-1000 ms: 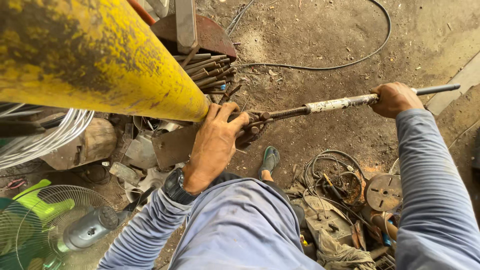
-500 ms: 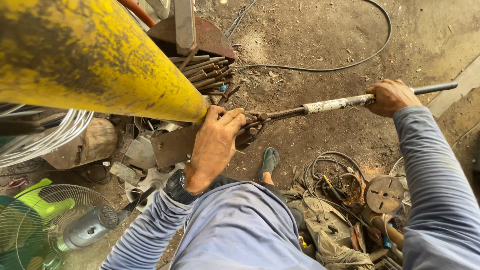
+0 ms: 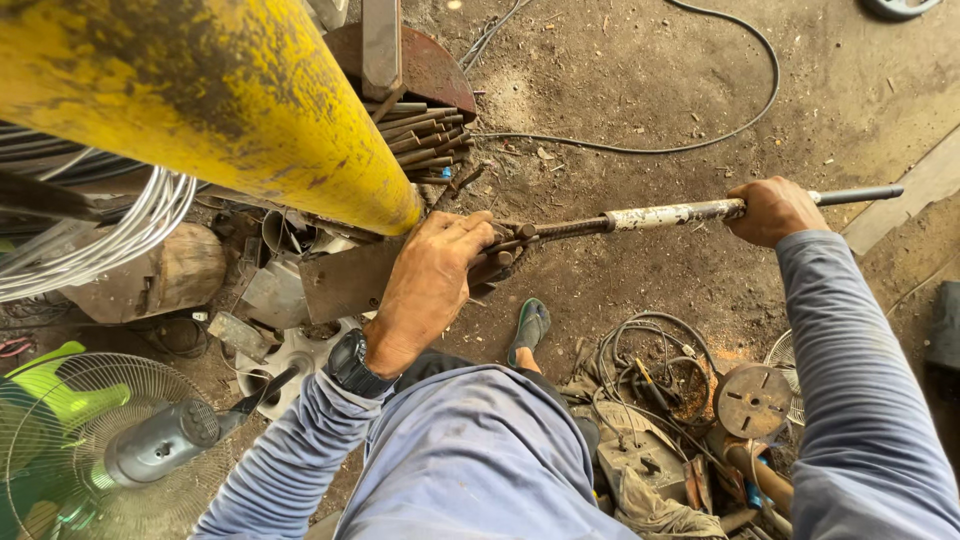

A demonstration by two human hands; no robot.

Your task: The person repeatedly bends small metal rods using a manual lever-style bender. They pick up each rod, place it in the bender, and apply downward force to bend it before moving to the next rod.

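The left hand [image 3: 430, 285] is clamped over the rusty head end of a long metal lever tool [image 3: 620, 220], just below the tip of a big yellow pipe [image 3: 200, 95], while the right hand [image 3: 772, 208] is closed around the tool's handle far out to the right. The tool runs level above the dirt floor [image 3: 650, 90], near a bundle of rusty rods [image 3: 420, 130], a black cable [image 3: 700, 140] and a fan [image 3: 90, 450].

We are in a rough metal workshop with a bare dirt floor [image 3: 640, 60]. Around us lie a bundle of rusty steel rods [image 3: 425, 130], coiled wire [image 3: 110, 235], scrap plates [image 3: 345, 280], a black cable [image 3: 700, 140] and a standing fan [image 3: 100, 450].
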